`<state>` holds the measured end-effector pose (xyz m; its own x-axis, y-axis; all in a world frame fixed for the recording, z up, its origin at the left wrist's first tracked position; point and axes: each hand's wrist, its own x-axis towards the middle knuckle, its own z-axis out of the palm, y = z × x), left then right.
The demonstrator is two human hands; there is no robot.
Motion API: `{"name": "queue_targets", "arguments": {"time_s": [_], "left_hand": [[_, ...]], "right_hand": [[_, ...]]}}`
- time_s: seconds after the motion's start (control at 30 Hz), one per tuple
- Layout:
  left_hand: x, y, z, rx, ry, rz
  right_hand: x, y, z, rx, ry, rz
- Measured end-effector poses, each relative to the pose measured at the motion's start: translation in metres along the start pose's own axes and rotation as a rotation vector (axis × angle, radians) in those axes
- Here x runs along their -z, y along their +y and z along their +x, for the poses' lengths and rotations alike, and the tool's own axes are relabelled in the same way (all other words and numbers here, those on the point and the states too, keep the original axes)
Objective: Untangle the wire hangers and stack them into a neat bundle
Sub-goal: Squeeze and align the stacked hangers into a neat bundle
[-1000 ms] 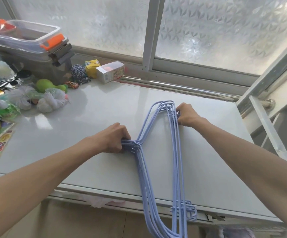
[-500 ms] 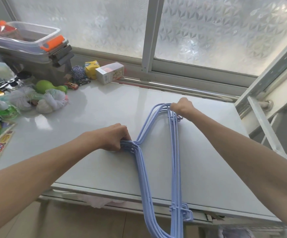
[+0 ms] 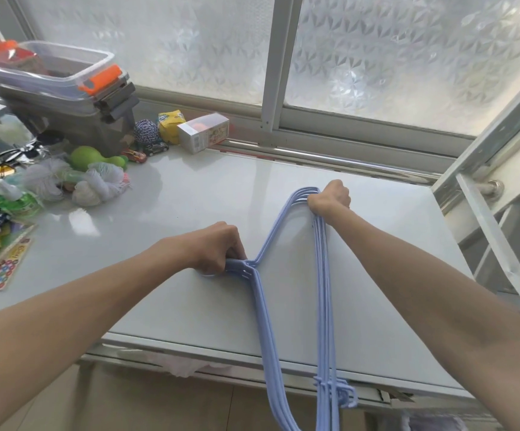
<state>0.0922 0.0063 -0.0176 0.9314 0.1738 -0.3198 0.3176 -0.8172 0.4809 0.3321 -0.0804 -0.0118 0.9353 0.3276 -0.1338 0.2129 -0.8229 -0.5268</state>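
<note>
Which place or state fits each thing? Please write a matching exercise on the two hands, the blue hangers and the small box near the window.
Things:
1. left hand
2. right hand
3. blue hangers
4. small box

Places or states:
a. lies beside the window rail
b. grips the hangers' far corner
c. overhang the near edge of the table
d. grips the hangers' neck end

Pairs: 1-d, 2-b, 3-c, 4-a

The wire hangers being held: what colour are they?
The wire hangers are pale blue, all alike; the head view, the only one, shows it.
</note>
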Motion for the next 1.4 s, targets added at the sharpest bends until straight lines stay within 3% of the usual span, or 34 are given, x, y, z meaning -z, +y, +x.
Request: {"name": "queue_targets", "arguments": {"time_s": [0.43, 0.63, 1.1, 1.27, 1.4], "left_hand": [[-0.005, -0.010, -0.001, 0.076, 0.007, 0.048], [-0.007, -0.007, -0.001, 0.079, 0.060, 0.103], [-0.007, 0.003, 0.006, 0.240, 0.133, 0.055], [-0.004, 0.013, 0.004, 0.252, 0.113, 0.116], [-0.005, 0.014, 0.001, 0.218, 0.112, 0.134]], "right_hand": [[0.015, 0.009, 0.002, 0.133, -0.067, -0.124], [0.024, 0.028, 0.003, 0.355, -0.378, -0.333], [0.016, 0.031, 0.001, 0.462, -0.237, -0.356], [0.023, 0.031, -0.004, 0.369, -0.314, -0.378], [0.036, 0.024, -0.021, 0.216, -0.108, -0.369]]}}
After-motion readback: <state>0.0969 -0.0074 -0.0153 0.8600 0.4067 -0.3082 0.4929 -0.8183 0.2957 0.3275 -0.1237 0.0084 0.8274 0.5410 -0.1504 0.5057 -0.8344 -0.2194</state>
